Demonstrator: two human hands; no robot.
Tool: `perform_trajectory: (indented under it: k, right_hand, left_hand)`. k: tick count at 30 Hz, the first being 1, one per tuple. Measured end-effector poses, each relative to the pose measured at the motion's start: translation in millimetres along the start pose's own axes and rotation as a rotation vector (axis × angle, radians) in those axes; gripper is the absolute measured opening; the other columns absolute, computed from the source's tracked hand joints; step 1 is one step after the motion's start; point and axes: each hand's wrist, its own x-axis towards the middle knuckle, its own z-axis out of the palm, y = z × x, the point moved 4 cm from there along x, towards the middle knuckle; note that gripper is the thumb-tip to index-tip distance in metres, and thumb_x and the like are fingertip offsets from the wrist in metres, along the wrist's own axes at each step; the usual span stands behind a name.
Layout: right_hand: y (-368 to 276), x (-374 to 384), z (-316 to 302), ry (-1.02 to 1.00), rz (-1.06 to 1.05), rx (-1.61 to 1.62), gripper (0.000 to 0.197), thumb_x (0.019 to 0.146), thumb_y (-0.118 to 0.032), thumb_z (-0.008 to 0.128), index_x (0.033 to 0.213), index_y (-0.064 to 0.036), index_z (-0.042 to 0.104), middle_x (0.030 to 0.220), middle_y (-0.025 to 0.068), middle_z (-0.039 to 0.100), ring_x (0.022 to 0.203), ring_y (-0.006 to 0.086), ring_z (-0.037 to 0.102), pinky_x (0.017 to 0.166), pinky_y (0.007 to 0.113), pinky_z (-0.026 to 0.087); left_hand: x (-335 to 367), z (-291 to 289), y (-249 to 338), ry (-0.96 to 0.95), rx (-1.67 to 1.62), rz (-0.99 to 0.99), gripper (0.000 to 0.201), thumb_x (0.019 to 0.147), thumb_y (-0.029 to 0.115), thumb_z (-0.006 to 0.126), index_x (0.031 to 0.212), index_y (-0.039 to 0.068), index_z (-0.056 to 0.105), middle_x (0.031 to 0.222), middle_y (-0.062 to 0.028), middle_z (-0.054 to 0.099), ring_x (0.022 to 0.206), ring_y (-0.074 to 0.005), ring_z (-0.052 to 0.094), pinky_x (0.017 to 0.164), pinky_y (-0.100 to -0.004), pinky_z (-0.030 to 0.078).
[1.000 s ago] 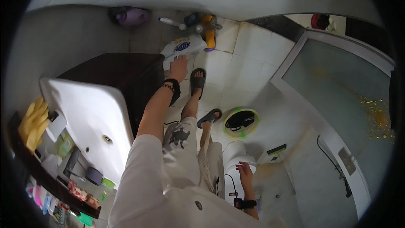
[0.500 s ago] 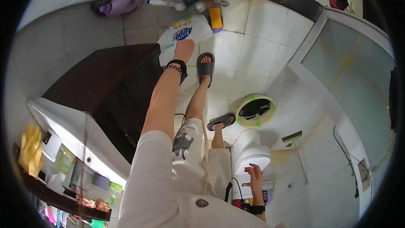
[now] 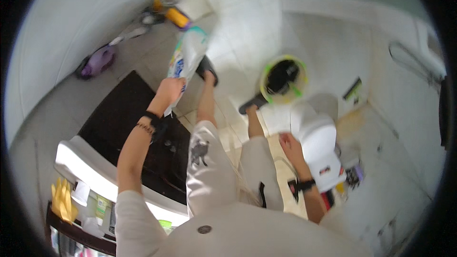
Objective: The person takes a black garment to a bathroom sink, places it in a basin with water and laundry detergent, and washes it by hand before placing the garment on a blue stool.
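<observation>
My left hand (image 3: 172, 89) is closed on the edge of a white plastic bag (image 3: 193, 50) with blue and green print, which looks like a laundry powder bag. It hangs above the tiled floor beside my left foot. My right hand (image 3: 291, 146) holds nothing and hovers next to the white toilet (image 3: 318, 140), its fingers loosely apart and slightly blurred. Ahead of that hand stands a round pale bucket (image 3: 263, 82) with a green-yellow rim and dark cloth (image 3: 283, 76) inside.
On the left is a dark cabinet (image 3: 112, 102) under a white basin (image 3: 85, 159). A purple bottle (image 3: 101, 61) and a yellow-orange container (image 3: 177, 17) stand along the far-left wall. Yellow gloves (image 3: 63, 202) hang by a shelf. A squeegee (image 3: 352, 90) lies near the right wall.
My view has turned to the right. My left hand has drawn the bag nearer, and the bag now hangs more edge-on. The right hand has moved forward beside the toilet.
</observation>
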Motion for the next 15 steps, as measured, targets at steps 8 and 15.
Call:
perform_trajectory:
  k: [8,15]
  right_hand:
    - [22,46,-30,0.286,-0.270,-0.201,0.074,0.062,-0.016,0.068,0.125,-0.0081,0.029,0.119,0.0141,0.039,0.108,0.0305,0.038,0.089,0.035,0.033]
    - [97,24,-35,0.287,-0.391,-0.289,0.088,0.061,-0.027,0.069,0.130,-0.0105,0.017,0.134,0.0116,0.020,0.123,0.0288,0.018,0.098,0.048,0.018]
  left_hand:
    - [-46,-18,180,0.045,0.123,0.475,0.007,0.068,0.009,0.050,0.073,0.005,0.047,0.060,-0.0076,0.052,0.055,-0.0236,0.056,0.050,-0.0328,0.045]
    - [-52,-6,341,-0.150,0.369,0.819,0.009,0.068,0.011,0.050,0.074,0.005,0.047,0.062,-0.0043,0.050,0.057,-0.0172,0.055,0.050,-0.0270,0.043]
